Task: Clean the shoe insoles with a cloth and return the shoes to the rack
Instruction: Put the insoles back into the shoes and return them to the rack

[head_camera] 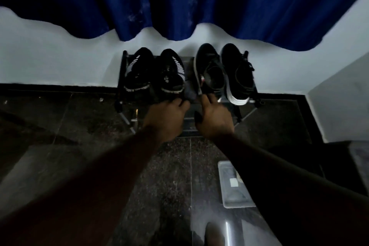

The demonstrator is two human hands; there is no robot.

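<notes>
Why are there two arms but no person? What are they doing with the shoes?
The person is wearing the camera on their head, so you see what they see: their own arms stretching forward and down. There is just this one picture.

In front of them a small black rack stands on a dark floor, against a white wall under a blue curtain. Four dark shoes sit on the rack: a pair with white stripes on the left and a pair with white soles on the right.

The left hand reaches to the heel of a striped shoe. The right hand reaches to the heel of a white-soled shoe. It is too dark to tell if either hand is gripping anything. A clear tray lies on the floor nearby.
</notes>
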